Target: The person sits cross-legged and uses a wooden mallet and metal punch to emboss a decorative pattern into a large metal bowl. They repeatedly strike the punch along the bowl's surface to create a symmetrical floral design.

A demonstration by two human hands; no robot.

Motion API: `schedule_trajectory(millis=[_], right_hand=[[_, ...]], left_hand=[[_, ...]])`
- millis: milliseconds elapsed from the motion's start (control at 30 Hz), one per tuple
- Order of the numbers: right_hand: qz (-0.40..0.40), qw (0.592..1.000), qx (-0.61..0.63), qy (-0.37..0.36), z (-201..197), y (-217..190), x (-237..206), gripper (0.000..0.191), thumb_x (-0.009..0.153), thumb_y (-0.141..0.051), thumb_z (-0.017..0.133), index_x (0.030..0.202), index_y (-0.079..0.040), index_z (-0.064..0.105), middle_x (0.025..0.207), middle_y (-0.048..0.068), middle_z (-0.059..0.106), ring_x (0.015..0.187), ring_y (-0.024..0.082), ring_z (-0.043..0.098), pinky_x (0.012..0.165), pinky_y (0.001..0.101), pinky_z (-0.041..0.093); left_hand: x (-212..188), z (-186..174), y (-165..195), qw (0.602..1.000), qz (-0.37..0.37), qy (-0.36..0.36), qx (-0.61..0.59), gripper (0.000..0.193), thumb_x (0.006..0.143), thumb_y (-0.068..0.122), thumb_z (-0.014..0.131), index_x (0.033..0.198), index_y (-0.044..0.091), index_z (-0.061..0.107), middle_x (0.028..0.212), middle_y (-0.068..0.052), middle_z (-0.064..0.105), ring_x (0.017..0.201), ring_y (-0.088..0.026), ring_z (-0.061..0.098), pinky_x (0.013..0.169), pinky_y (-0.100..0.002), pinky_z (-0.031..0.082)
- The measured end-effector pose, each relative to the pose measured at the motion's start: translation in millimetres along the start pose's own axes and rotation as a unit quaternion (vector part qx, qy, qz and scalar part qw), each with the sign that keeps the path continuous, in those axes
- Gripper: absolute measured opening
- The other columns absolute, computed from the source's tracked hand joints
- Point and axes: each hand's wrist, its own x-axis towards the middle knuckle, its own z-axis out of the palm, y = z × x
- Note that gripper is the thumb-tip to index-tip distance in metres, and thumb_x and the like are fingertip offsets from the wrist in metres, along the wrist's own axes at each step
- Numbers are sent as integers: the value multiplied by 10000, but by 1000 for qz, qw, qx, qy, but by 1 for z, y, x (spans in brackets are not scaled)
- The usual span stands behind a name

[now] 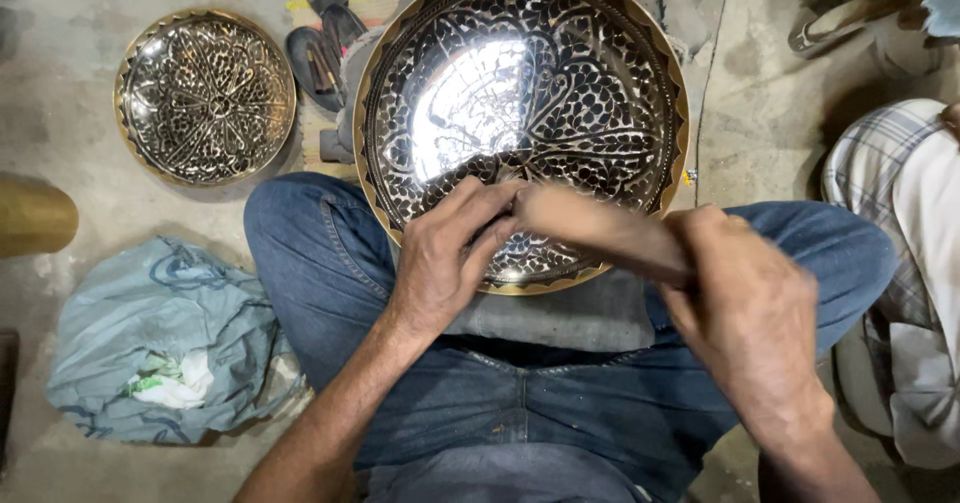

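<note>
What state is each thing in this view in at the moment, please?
large engraved plate: propped tilted on the lap, pattern facing up.
small engraved plate: lying flat on the floor, untouched.
wooden-handled tool: blurred, gripped across the large plate's lower edge.
left hand: fingers pinched at the tool's tip on the plate.
right hand: closed around the tool's handle.
blue bag: crumpled, open, white cloth inside.

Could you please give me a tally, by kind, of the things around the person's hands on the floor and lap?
Engraved metal plates: 2, the large plate on the lap and the small plate on the floor
Wooden tools: 1, the tool gripped by the right hand, steadied by the left hand
Blue plastic bags: 1, the bag
Dark sandals: 2, the sandals
Total: 6
</note>
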Motion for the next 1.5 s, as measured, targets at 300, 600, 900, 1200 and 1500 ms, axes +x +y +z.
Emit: schedule_trajectory(millis=[300,600,900,1200,1500], right_hand=[[32,999,2,-18,-1,2,0,413,779,-122,823,1116,-51,595,906,157,650,829,371,664,708,467,513],[-23,998,-53,-36,-1,3,3,385,761,-114,801,1061,-49,569,875,152,645,813,344,684,766,470,542],[112,987,112,-29,2,8,3,405,815,-120,792,1141,-32,568,897,137,663,825,306,694,716,411,535],[-54,995,-85,-20,0,4,5,429,696,-132,794,1056,-25,586,916,145,677,834,336,697,726,453,543],[27,1000,-10,-4,7,10,-4,435,781,-122,804,1150,-72,581,941,173,697,860,373,711,748,459,551]], left_hand=[[0,1,1,998,-43,-6,-39,337,963,84,731,1293,133,684,1057,-36,728,843,-134,740,706,-274,618],[1,2,-2,1000,-21,2,-12,367,971,83,714,1330,107,643,1028,-37,689,885,-135,731,750,-250,641],[0,0,1,999,-38,-15,-19,333,964,102,721,1295,125,694,996,-32,699,811,-132,719,696,-278,621],[1,-1,1,1000,-29,-7,-8,349,982,98,705,1328,111,655,981,-33,668,854,-130,722,715,-283,617],[0,2,-4,994,-14,50,-100,277,989,56,737,1260,109,726,1078,-50,739,889,-131,693,731,-258,609]])
